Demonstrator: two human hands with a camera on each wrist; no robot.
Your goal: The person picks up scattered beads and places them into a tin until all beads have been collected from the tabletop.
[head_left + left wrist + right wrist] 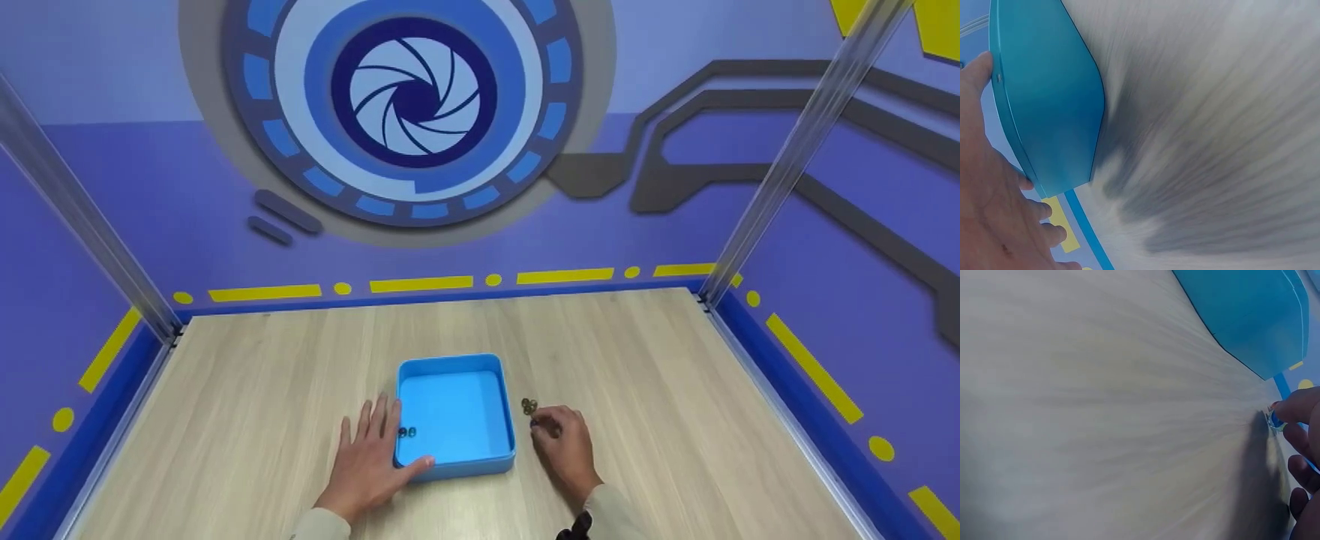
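Observation:
A light-blue square box (450,471) without a lid stands on the table. Two small dark glass marbles (412,432) lie inside it by the left wall. My left hand (367,457) rests against the box's left side, fingers straight and spread, the thumb over the near rim. To the right of the box, my right hand (566,446) pinches a small glass marble (1276,419) with blue and red in it, between thumb and forefinger. Just beyond those fingertips, a little cluster of several marbles (529,406) sits on the table, apart from the box.
The wood-grain table (637,360) is bordered by purple panels (675,240) at the back and both sides. Clear posts (795,157) stand at the far corners. A dark band (576,526) shows at my right sleeve.

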